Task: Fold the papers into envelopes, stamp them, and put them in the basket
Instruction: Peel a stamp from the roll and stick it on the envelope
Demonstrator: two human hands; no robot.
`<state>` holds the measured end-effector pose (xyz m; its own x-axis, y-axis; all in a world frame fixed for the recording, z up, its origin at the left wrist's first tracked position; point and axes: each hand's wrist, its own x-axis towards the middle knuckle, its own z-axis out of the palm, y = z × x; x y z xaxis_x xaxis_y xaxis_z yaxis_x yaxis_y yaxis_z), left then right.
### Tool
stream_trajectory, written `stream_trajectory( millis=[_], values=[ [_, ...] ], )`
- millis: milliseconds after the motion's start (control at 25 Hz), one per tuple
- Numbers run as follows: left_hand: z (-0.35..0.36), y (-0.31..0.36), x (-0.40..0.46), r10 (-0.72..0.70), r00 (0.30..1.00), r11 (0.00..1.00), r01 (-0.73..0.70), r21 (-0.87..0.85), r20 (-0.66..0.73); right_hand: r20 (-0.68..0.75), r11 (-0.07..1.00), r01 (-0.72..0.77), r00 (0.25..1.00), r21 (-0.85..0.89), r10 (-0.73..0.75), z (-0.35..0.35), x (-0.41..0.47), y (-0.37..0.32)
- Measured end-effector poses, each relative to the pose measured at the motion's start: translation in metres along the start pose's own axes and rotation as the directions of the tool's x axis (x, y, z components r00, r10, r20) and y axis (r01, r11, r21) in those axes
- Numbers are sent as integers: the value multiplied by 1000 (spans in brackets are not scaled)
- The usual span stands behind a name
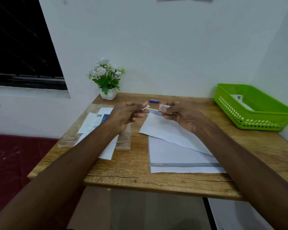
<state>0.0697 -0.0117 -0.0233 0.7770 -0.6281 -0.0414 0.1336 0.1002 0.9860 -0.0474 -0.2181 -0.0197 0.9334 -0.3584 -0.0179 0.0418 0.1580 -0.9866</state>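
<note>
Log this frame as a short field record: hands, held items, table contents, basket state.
left hand: pinches a small white paper scrap
right hand: pinches a small reddish stamp
folded white envelope: on the wooden table, under the hands
green plastic basket: back right, one stamped envelope inside
blue pen: behind the hands
potted white flowers: back left

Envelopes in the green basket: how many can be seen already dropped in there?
1. A single white envelope with a small stamp lies on the floor of the green basket, toward its far left corner. The near wall hides part of the floor, so more could lie unseen.
</note>
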Motion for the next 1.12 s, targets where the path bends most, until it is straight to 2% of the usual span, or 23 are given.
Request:
stream_trajectory(
  millis=[120, 280, 360, 440, 520, 640, 760, 1040, 1120],
  values=[
    [-12, 7, 2, 116, 992, 992, -114, 52, -52, -28, 999, -52, 998, 9, 53, 8, 20, 2],
    [-29, 12, 9, 314, 939, 930, -275, 243, -142, -72, 957, 8, 997, -289, -30, 31, 61, -5],
    [-37, 11, 12, 370, 911, 889, -290, 353, -182, -115, 873, 53, 986, -485, -124, 51, 84, -1],
    [-42, 9, 15, 375, 903, 870, -265, 417, -209, -119, 744, 79, 971, -664, -209, 71, 108, 9],
    [-43, 6, 17, 366, 905, 861, -240, 448, -219, -89, 663, 88, 969, -743, -229, 84, 129, 20],
    [-43, 4, 19, 382, 899, 836, -237, 495, -214, -96, 596, 84, 960, -799, -264, 92, 152, 27],
    [-43, 1, 22, 393, 898, 818, -244, 521, -197, -121, 596, 73, 953, -800, -279, 91, 162, 32],
    [-44, -2, 27, 402, 895, 835, -271, 479, -195, -72, 591, 108, 959, -799, -273, 84, 151, 30],
    [-42, -5, 28, 399, 900, 847, -289, 446, -174, -56, 545, 156, 935, -824, -351, 84, 140, 20]
  ],
)
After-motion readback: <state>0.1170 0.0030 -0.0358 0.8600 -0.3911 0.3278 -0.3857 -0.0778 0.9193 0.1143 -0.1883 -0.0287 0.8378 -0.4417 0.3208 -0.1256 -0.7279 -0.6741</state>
